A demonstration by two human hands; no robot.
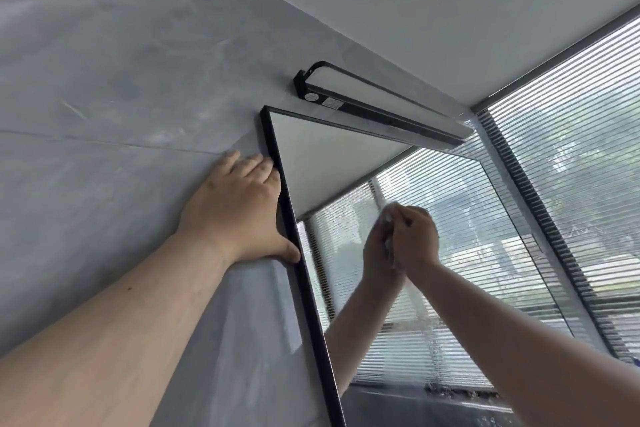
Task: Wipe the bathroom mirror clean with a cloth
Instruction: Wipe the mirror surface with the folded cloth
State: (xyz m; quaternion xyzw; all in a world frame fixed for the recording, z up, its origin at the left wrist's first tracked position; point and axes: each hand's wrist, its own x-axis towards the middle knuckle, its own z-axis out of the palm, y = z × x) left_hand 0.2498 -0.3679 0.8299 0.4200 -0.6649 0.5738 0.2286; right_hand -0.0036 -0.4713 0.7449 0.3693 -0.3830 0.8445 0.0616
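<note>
Head view: left hand (235, 212) spread beside black-framed mirror (346, 163); right hand (415, 236) grips white cloth (388, 217).

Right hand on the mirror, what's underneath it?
A white cloth, pressed between the right hand and the mirror glass. Only its crumpled edge shows along the fingers; the rest of it, and the glass beneath, is covered by the hand.
</note>
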